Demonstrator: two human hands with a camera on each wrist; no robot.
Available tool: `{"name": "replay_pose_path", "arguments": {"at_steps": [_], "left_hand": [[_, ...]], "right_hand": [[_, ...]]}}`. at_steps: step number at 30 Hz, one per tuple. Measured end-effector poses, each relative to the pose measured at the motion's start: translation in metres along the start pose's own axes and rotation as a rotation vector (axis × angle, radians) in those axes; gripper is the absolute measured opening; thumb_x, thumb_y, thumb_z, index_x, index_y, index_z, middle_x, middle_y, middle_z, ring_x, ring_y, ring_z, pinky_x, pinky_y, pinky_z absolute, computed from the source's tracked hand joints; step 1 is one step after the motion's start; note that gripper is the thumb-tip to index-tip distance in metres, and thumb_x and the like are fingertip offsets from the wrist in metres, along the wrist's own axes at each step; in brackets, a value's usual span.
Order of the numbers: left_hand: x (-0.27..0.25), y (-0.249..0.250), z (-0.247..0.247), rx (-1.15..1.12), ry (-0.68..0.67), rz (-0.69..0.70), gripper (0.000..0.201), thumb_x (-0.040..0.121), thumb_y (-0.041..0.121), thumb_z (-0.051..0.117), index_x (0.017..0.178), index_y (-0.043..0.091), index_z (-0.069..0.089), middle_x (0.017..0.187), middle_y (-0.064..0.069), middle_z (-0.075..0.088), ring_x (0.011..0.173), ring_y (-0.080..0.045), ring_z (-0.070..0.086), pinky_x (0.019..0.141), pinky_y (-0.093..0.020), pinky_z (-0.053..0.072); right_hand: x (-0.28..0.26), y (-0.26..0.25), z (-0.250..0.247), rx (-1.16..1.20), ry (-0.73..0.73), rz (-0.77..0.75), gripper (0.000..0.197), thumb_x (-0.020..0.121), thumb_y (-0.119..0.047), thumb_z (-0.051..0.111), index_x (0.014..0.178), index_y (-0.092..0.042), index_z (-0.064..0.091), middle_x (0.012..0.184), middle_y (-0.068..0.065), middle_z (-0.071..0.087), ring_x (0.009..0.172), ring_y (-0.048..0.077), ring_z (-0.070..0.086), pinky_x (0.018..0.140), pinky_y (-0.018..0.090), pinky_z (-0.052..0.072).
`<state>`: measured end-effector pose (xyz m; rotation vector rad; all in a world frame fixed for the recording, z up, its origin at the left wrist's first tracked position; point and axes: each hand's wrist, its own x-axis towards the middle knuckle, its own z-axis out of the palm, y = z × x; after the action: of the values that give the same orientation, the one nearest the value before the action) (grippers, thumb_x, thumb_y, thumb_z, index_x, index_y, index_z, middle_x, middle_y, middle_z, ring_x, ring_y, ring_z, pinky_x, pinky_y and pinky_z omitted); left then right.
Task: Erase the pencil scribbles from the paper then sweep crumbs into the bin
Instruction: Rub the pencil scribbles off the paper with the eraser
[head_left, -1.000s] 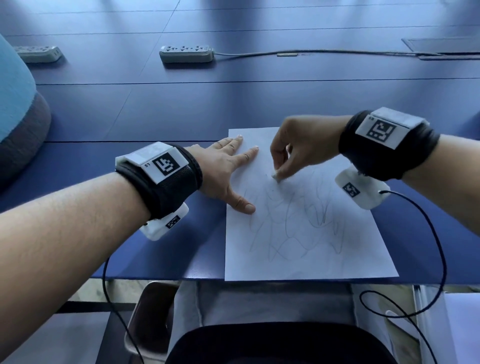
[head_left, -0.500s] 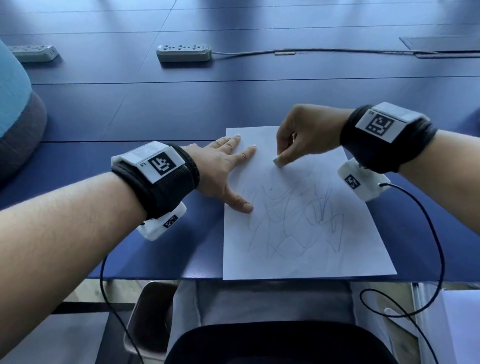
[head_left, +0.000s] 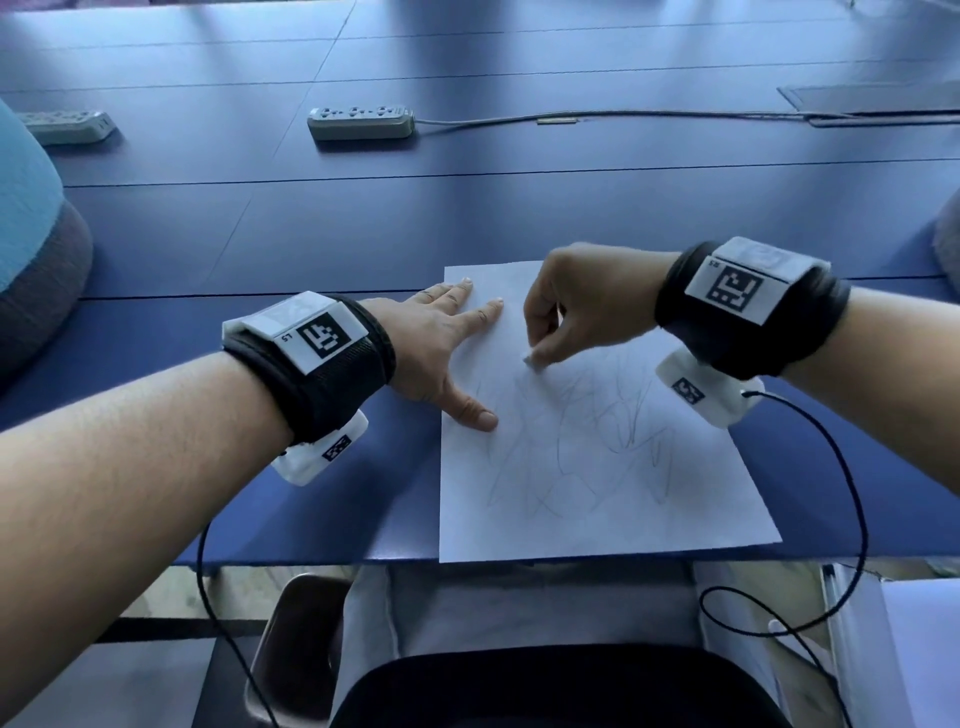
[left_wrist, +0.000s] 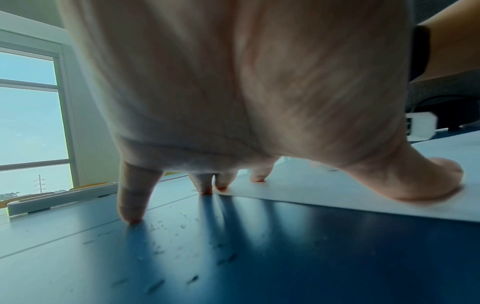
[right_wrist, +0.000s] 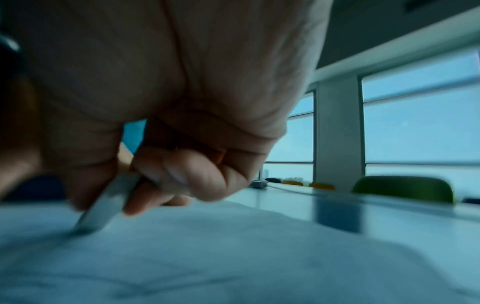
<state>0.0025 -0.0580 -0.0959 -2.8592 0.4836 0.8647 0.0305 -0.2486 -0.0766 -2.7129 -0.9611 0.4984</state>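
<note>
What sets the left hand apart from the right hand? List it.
The left hand lies spread, fingers straight, pressing the white paper sheet; the right hand is curled, pinching a small white eraser. The left sits at the sheet's edge, the right over the pencil scribbles. Both wear black wristbands.

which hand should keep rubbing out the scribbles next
Right. The right hand already pinches the eraser, its tip on the paper at the top of the scribbles. The left hand lies flat, pinning the sheet's left edge.
</note>
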Motion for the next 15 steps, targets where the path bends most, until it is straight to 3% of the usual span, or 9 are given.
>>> {"name": "replay_pose_path", "arguments": {"at_steps": [3, 5, 7, 9, 10, 12, 13, 15], "left_hand": [[0.000, 0.001, -0.001, 0.008, -0.006, -0.005, 0.139, 0.044, 0.091, 0.052, 0.153, 0.040, -0.017, 0.164, 0.003, -0.020, 0.150, -0.013, -0.017, 0.123, -0.046, 0.011], [-0.001, 0.001, -0.003, 0.012, 0.002, -0.001, 0.137, 0.050, 0.088, 0.060, 0.154, 0.039, -0.015, 0.164, 0.003, -0.018, 0.151, -0.013, -0.015, 0.123, -0.045, 0.011], [0.000, 0.002, -0.005, 0.013, 0.019, 0.008, 0.134, 0.054, 0.085, 0.065, 0.156, 0.036, -0.006, 0.166, 0.001, -0.012, 0.152, -0.014, -0.007, 0.122, -0.043, 0.013], [0.004, 0.009, -0.009, 0.032, 0.062, 0.030, 0.123, 0.056, 0.086, 0.064, 0.152, 0.026, 0.016, 0.165, 0.000, 0.007, 0.151, -0.016, 0.012, 0.118, -0.040, 0.024], [0.006, 0.014, -0.010, 0.041, 0.098, 0.041, 0.113, 0.057, 0.087, 0.063, 0.141, 0.020, 0.028, 0.159, 0.001, 0.023, 0.144, -0.017, 0.027, 0.110, -0.038, 0.033], [0.010, 0.024, -0.011, 0.032, 0.167, 0.050, 0.092, 0.059, 0.085, 0.064, 0.114, 0.017, 0.035, 0.127, 0.004, 0.045, 0.109, -0.019, 0.047, 0.084, -0.033, 0.039], [0.011, 0.028, -0.012, 0.027, 0.192, 0.053, 0.089, 0.059, 0.084, 0.066, 0.109, 0.017, 0.036, 0.116, 0.005, 0.048, 0.096, -0.018, 0.046, 0.077, -0.032, 0.038], [0.014, 0.030, -0.013, 0.037, 0.204, 0.065, 0.092, 0.058, 0.085, 0.066, 0.114, 0.017, 0.038, 0.116, 0.003, 0.050, 0.092, -0.019, 0.049, 0.074, -0.033, 0.041]], "right_hand": [[0.000, 0.003, 0.001, 0.009, 0.071, 0.011, 0.015, 0.078, -0.031, 0.077, 0.072, -0.019, 0.074, 0.058, -0.010, 0.060, 0.054, 0.004, 0.053, 0.053, 0.018, 0.041], [-0.005, -0.003, 0.005, 0.014, -0.008, 0.001, 0.015, 0.080, -0.034, 0.075, 0.072, -0.020, 0.073, 0.058, -0.008, 0.061, 0.051, 0.006, 0.055, 0.045, 0.011, 0.040], [-0.009, -0.002, 0.001, 0.058, -0.098, 0.011, 0.015, 0.081, -0.037, 0.076, 0.077, -0.023, 0.075, 0.062, -0.005, 0.067, 0.051, 0.009, 0.063, 0.052, 0.015, 0.051], [-0.008, 0.010, -0.007, 0.125, -0.057, 0.048, 0.016, 0.083, -0.036, 0.076, 0.082, -0.020, 0.077, 0.068, 0.000, 0.072, 0.057, 0.013, 0.070, 0.064, 0.026, 0.060], [-0.007, 0.017, -0.011, 0.163, -0.005, 0.075, 0.017, 0.083, -0.034, 0.076, 0.084, -0.018, 0.077, 0.070, 0.002, 0.073, 0.060, 0.014, 0.071, 0.067, 0.028, 0.061], [-0.005, 0.029, -0.013, 0.188, 0.070, 0.110, 0.016, 0.083, -0.033, 0.077, 0.085, -0.017, 0.077, 0.071, 0.000, 0.073, 0.060, 0.013, 0.071, 0.067, 0.028, 0.061], [-0.005, 0.032, -0.012, 0.163, 0.088, 0.110, 0.016, 0.082, -0.034, 0.077, 0.084, -0.018, 0.077, 0.071, -0.003, 0.073, 0.058, 0.009, 0.068, 0.064, 0.027, 0.059], [-0.006, 0.034, -0.008, 0.086, 0.130, 0.085, 0.016, 0.082, -0.035, 0.076, 0.082, -0.019, 0.077, 0.073, -0.007, 0.072, 0.056, 0.000, 0.061, 0.062, 0.020, 0.052]]}}
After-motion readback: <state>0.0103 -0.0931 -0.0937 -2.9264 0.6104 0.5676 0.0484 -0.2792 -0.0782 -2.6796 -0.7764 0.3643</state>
